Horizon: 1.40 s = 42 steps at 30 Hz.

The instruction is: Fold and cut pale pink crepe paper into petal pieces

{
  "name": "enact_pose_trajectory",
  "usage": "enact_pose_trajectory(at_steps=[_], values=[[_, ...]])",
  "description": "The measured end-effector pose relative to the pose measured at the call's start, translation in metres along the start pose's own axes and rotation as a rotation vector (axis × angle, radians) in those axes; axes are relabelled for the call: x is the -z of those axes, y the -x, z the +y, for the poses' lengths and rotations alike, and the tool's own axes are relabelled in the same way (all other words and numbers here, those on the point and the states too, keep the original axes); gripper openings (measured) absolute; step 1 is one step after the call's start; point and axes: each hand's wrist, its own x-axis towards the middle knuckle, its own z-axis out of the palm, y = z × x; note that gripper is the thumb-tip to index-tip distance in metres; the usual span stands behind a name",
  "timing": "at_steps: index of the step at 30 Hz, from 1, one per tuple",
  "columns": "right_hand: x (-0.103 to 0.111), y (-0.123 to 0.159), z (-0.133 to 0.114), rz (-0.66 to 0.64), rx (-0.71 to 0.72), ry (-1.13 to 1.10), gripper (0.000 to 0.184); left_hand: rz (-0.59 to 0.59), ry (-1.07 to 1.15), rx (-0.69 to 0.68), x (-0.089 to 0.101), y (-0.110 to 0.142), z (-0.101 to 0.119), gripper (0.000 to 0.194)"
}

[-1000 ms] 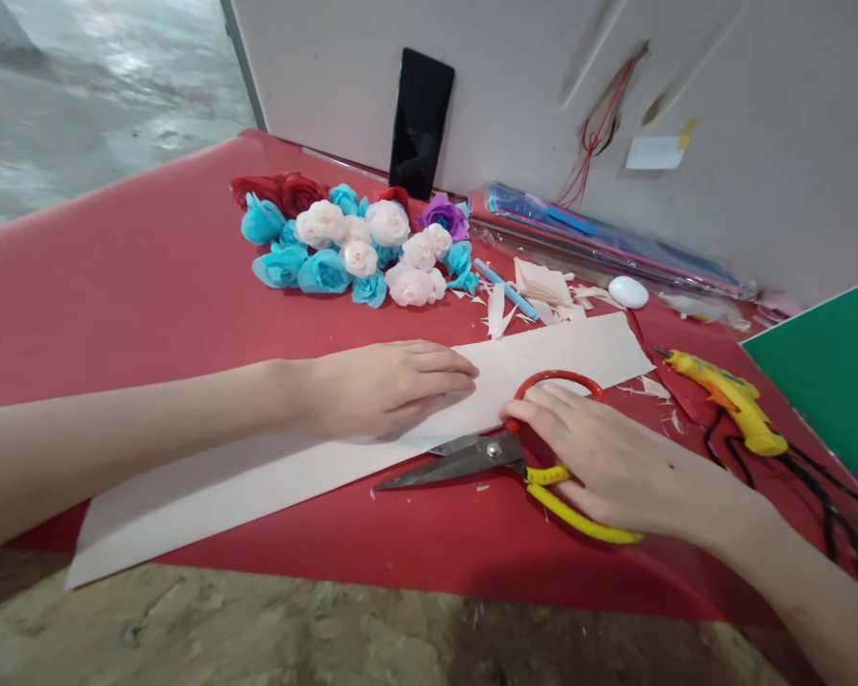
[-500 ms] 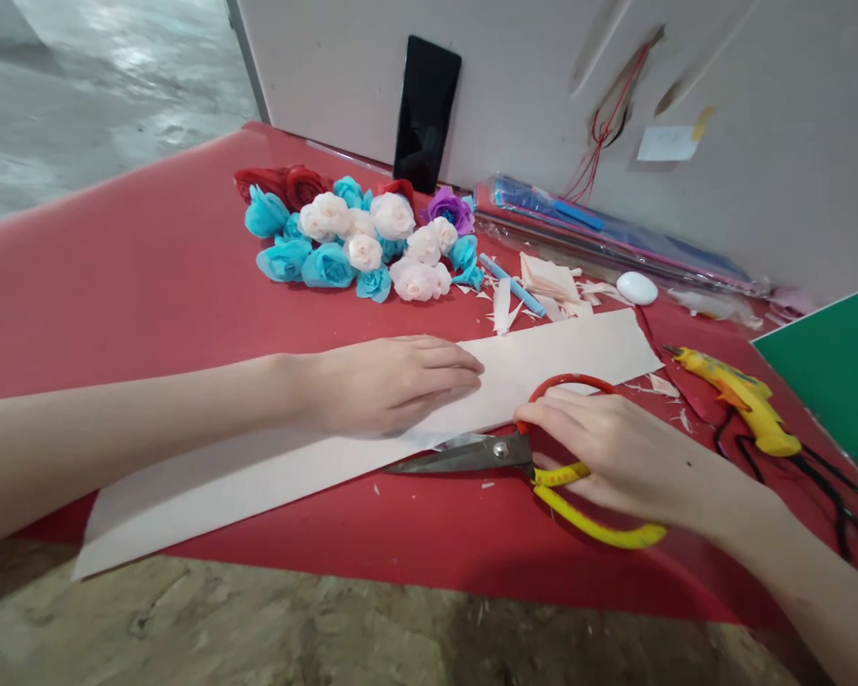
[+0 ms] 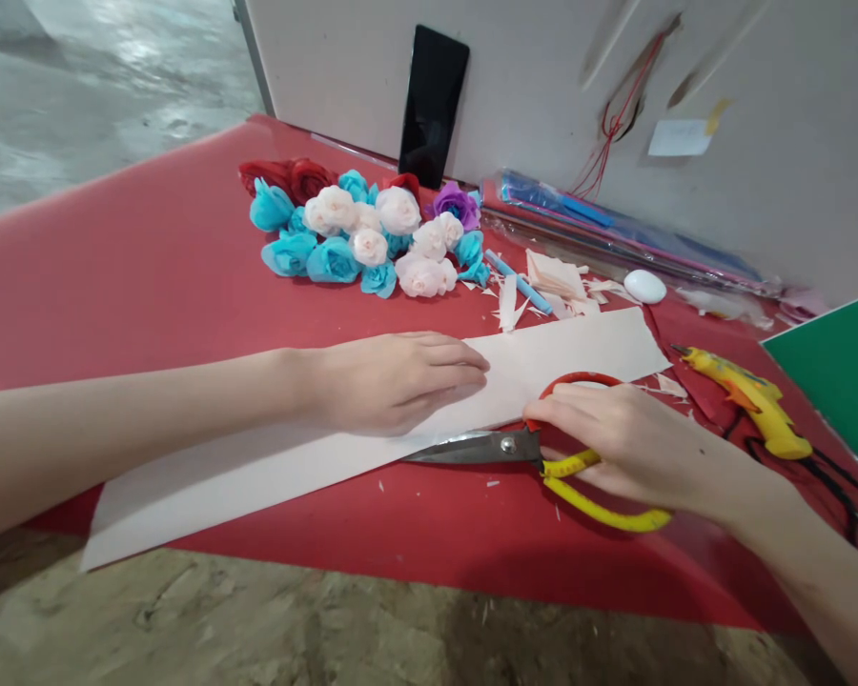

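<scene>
Head view: left hand point(image 3: 407, 381) rests palm-down on the white paper strip point(image 3: 579, 345); right hand point(image 3: 607, 433) grips the scissors point(image 3: 472, 448), blades together at the strip's near edge.

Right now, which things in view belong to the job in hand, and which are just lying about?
In the job:
scissors, held in the right hand
pale paper strip, under the left hand

Seemingly just lying about:
paper flowers
paper scraps
light-blue stick
white egg-shaped object
yellow glue gun
phone
green board
</scene>
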Motion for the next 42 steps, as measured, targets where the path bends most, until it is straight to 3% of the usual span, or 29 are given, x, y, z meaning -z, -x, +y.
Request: enact_pose_trajectory(at_steps=[7,23,32,38,42], values=[[-0.001,0.001,-0.006,-0.098,-0.073,0.005,0.034,0.004,-0.004,0.002,-0.001,-0.001,0.000,0.038],[0.005,-0.017,-0.003,-0.196,-0.110,-0.122,0.036,-0.030,-0.042,-0.014,-0.001,0.000,-0.001,0.039],[0.003,-0.021,0.000,-0.191,-0.096,-0.168,0.031,-0.005,0.003,0.033,-0.002,0.001,0.000,0.037],[0.001,-0.019,0.004,-0.118,-0.052,-0.156,0.014,-0.015,-0.030,0.007,-0.002,0.001,-0.002,0.038],[0.002,-0.015,0.005,-0.099,-0.019,-0.147,0.017,-0.007,-0.020,0.006,-0.001,0.001,-0.002,0.039]])
